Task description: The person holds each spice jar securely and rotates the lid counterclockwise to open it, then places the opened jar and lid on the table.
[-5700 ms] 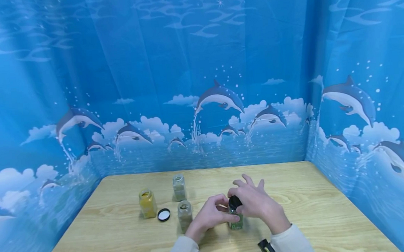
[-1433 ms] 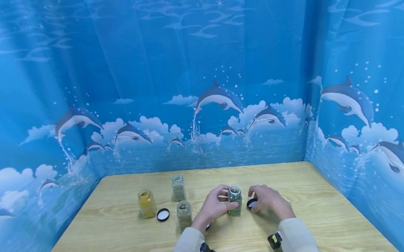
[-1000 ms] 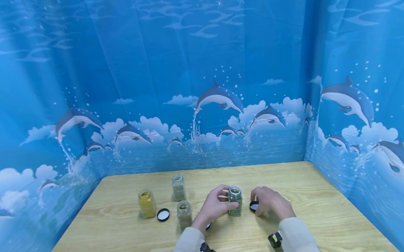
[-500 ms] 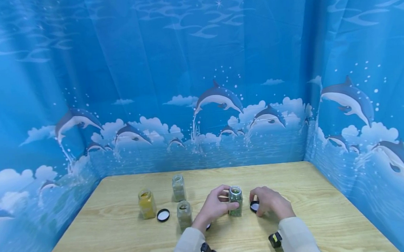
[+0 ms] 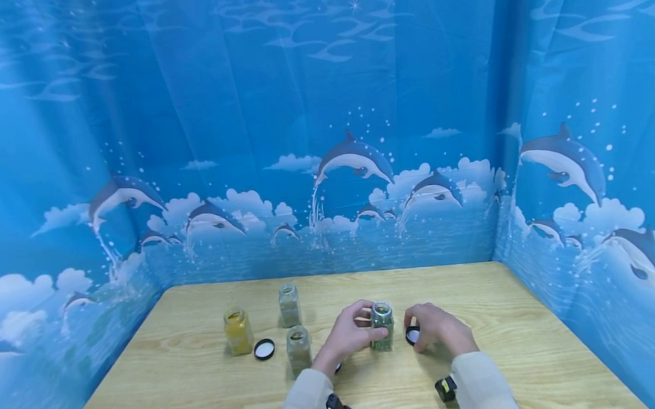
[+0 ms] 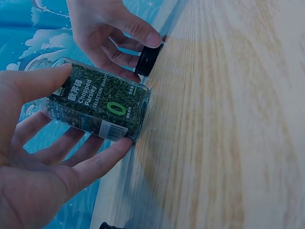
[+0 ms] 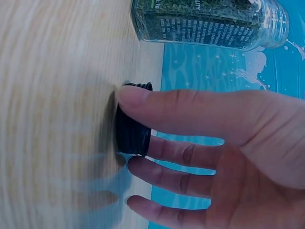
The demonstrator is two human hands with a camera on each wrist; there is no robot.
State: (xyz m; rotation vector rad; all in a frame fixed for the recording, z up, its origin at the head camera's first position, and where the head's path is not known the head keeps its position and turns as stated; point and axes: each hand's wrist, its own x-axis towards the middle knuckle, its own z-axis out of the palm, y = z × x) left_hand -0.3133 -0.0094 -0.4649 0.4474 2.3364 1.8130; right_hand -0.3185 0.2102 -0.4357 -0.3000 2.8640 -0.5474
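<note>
A square glass jar of chopped parsley (image 5: 382, 327) stands upright on the table with its mouth uncovered. My left hand (image 5: 348, 336) holds it, thumb on one side and fingers on the other; in the left wrist view its label (image 6: 90, 98) reads "Chopped Parsley". Just to the right, a black screw lid (image 5: 412, 335) lies on the table, white inside facing up. Thumb and fingers of my right hand (image 5: 441, 326) pinch this lid by its ribbed side, as the right wrist view shows of the lid (image 7: 133, 131).
Left of my hands stand three uncovered jars: a yellow one (image 5: 238, 330), a greyish-brown one (image 5: 299, 350) and a paler one (image 5: 290, 305) behind. A black lid (image 5: 264, 349) lies between them, white side up. Another lid (image 5: 337, 368) is partly hidden by my left wrist.
Earlier my right hand was on the black lid atop the parsley jar. The lid came off and lies on the table to the right. Over the last half second, both hands stay nearly still.
</note>
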